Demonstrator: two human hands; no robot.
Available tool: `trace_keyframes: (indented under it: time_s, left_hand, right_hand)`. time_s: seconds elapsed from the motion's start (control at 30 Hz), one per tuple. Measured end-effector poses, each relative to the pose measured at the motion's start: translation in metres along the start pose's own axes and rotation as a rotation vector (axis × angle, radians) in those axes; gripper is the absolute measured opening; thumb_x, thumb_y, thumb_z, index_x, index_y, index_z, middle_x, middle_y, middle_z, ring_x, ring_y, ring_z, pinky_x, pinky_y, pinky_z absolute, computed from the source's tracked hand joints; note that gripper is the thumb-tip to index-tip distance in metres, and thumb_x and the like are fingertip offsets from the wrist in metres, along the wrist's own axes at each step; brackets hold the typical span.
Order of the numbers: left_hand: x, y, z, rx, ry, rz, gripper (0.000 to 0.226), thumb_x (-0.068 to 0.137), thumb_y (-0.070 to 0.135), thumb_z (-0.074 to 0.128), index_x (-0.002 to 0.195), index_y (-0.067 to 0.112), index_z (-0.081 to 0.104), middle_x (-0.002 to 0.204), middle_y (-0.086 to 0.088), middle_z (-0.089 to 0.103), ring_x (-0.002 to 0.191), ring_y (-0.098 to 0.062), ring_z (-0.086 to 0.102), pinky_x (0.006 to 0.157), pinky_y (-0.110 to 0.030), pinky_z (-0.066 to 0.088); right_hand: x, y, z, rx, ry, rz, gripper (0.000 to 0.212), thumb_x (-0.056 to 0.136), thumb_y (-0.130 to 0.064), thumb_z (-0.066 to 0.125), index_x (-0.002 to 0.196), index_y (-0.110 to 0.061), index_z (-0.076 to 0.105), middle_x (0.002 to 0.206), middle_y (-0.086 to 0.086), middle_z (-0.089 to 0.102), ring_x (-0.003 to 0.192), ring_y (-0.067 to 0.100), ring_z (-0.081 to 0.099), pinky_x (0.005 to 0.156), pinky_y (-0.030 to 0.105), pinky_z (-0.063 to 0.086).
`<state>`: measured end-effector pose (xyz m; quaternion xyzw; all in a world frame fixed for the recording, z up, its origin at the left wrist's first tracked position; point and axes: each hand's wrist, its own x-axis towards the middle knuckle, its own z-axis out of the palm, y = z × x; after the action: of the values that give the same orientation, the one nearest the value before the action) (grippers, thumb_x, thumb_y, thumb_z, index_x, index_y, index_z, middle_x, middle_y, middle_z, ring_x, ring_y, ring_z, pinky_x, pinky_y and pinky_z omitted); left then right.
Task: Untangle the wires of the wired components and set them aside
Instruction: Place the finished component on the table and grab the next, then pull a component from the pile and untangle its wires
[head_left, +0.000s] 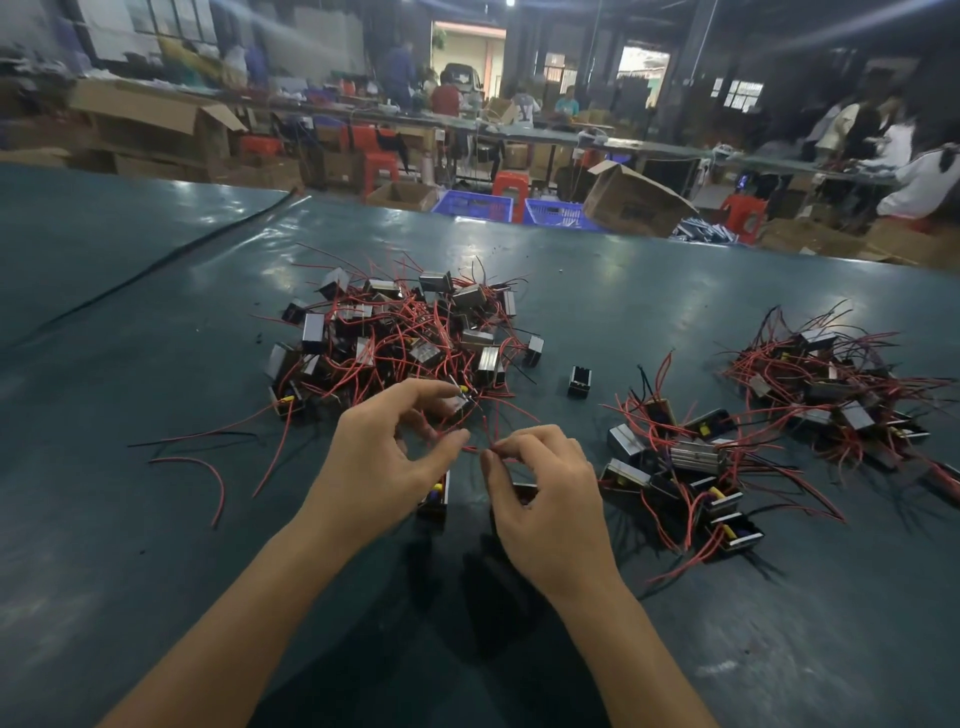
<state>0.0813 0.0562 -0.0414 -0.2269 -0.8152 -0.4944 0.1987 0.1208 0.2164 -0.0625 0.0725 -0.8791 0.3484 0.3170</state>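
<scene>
On the table (156, 545), a tangled pile of wired components (400, 332) lies far centre; two smaller piles (680, 467) (836, 389) lie right.

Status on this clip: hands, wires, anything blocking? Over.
Left hand and right hand both pinching one thin red wire. Tangled pile of black box components just behind. Near heap and far heap set aside right; nothing blocking.
</scene>
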Motion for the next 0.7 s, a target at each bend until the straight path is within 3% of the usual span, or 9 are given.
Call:
trace_keyframes:
  time_s: [0.13,0.3,0.4,0.57,0.7]
  left_hand:
    - [0.0,-0.009,0.002,0.075,0.041,0.008,0.031,0.081,0.014,0.077,0.108,0.026,0.068,0.087,0.014,0.065,0.077,-0.007,0.06,0.064,-0.007,0.042]
    - [0.0,-0.013,0.005,0.1,0.048,0.003,0.021,0.079,0.024,0.079,0.092,0.032,0.066,0.092,0.019,0.061,0.085,-0.001,0.058,0.07,-0.004,0.04]
    - [0.0,-0.017,0.007,0.119,0.053,-0.031,0.018,0.078,0.025,0.079,0.084,0.031,0.063,0.092,0.019,0.061,0.088,0.001,0.058,0.069,-0.006,0.04]
    - [-0.001,-0.022,0.005,0.077,0.002,-0.121,0.024,0.08,0.019,0.078,0.093,0.029,0.061,0.084,0.017,0.066,0.079,0.001,0.063,0.064,-0.005,0.043]
    - [-0.003,-0.022,0.003,0.145,0.005,-0.106,0.018,0.083,0.014,0.075,0.091,0.027,0.065,0.075,0.017,0.065,0.069,-0.003,0.061,0.063,-0.011,0.049]
  right_hand:
    - [0.0,0.002,-0.001,0.047,0.008,0.027,0.007,0.09,-0.021,0.067,0.093,-0.015,0.07,0.097,-0.006,0.057,0.09,0.013,0.055,0.08,0.039,0.05]
    - [0.002,0.0,-0.001,0.166,0.058,0.044,0.004,0.089,-0.013,0.068,0.091,-0.017,0.067,0.088,-0.009,0.057,0.078,0.006,0.055,0.069,0.018,0.045]
    - [0.002,0.0,0.001,0.266,0.03,0.129,0.007,0.092,-0.019,0.064,0.088,-0.025,0.063,0.081,-0.011,0.062,0.077,0.008,0.059,0.07,0.024,0.049]
    - [0.003,0.001,0.0,0.438,0.021,0.261,0.012,0.096,-0.025,0.058,0.087,-0.032,0.06,0.082,-0.016,0.069,0.08,0.007,0.065,0.071,0.02,0.052]
    - [0.009,0.009,-0.008,0.446,-0.038,0.316,0.022,0.093,-0.011,0.059,0.096,-0.032,0.059,0.085,-0.009,0.07,0.074,0.006,0.063,0.063,0.009,0.047]
